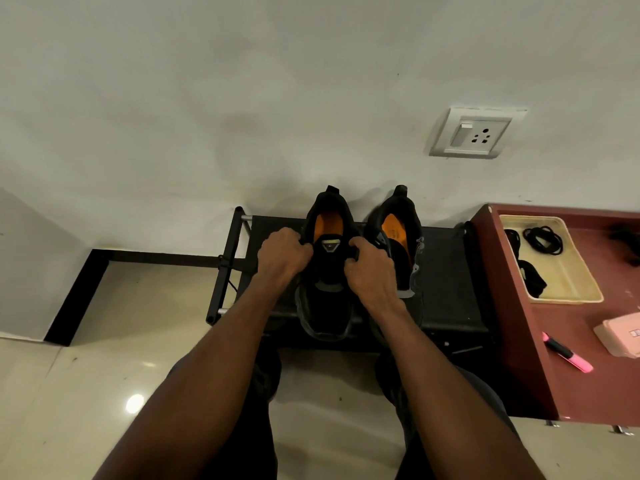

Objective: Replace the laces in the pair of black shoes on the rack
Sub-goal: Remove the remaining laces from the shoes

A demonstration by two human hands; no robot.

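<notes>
Two black shoes with orange insoles stand side by side on a low black rack (446, 271), heels toward the wall. My left hand (282, 256) grips the left side of the left shoe (327, 306) near its tongue. My right hand (370, 268) grips that shoe's right side, fingers curled at the eyelets. Whether a lace is pinched in either hand is hidden by the fingers. The right shoe (398, 223) stands untouched, partly behind my right hand. Coiled black laces (543, 240) lie in a cream tray (581, 289) to the right.
The tray sits on a maroon table (540, 375) right of the rack, along with a pink highlighter (566, 351) and a pink box (623, 334). A wall socket (476, 133) is above the shoes. Glossy tiled floor (121, 323) lies to the left.
</notes>
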